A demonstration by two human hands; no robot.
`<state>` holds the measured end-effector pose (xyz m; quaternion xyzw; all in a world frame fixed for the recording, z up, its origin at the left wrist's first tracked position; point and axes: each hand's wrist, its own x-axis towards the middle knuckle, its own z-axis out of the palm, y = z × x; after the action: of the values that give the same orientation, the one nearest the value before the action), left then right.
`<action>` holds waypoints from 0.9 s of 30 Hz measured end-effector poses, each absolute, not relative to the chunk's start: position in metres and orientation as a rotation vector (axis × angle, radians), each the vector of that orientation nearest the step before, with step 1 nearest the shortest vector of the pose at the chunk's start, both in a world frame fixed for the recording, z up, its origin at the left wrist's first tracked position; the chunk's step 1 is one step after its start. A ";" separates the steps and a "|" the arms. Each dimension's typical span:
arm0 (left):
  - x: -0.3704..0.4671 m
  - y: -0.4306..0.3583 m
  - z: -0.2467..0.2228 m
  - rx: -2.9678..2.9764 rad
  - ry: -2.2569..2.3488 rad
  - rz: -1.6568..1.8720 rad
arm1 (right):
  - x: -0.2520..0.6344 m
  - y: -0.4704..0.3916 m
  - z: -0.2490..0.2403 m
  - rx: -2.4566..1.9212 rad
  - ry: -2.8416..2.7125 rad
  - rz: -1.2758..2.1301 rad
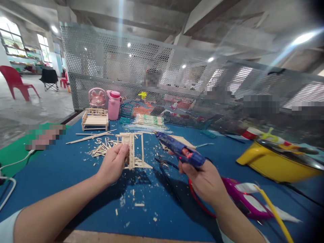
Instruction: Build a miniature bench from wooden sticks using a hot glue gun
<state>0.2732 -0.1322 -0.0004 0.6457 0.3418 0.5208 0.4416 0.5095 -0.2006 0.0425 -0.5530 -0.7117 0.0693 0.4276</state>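
Pale wood makes up the little stick model (131,148) near the middle of the frame, held up over the blue table cover (83,202) by the person's left hand (113,163). That hand's fingers are closed on the model's left side, with the thumb pressed against the near face; the fingertips behind are hidden from me. Right of centre, the right hand (202,179) is wrapped around a blue glue gun (180,148), its fingers curled around the handle, though I cannot tell whether the trigger is squeezed. The nozzle points to the upper left, near the model but apart from it. Below the gun, dark pliers (164,163) lie on the cover. Just left of the model sits a loose heap of short sticks (101,148), and crumbs of wood are scattered down to the bottom centre. Left of centre, farther back, a finished-looking wooden bench (95,120) stands beside a pink bottle (113,106). Toward the right edge is a yellow pan (273,162), with a purple object (246,199) at lower right. Behind everything rises a metal screen (88,50) full of holes.
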 end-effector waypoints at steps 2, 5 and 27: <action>0.273 -0.134 0.001 1.606 0.854 1.292 | 0.504 -0.204 0.036 -1.333 -1.827 0.158; 0.273 -0.135 0.002 1.607 0.864 1.285 | 0.502 -0.202 0.028 -1.290 -1.854 0.175; 0.272 -0.135 0.000 1.640 0.869 1.270 | 0.495 -0.197 0.028 -1.222 -1.920 0.075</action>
<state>0.2722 -0.1352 0.0003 0.6579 0.3486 0.5094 0.4314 0.4950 -0.1972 0.0279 -0.4873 -0.7657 0.0300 0.4188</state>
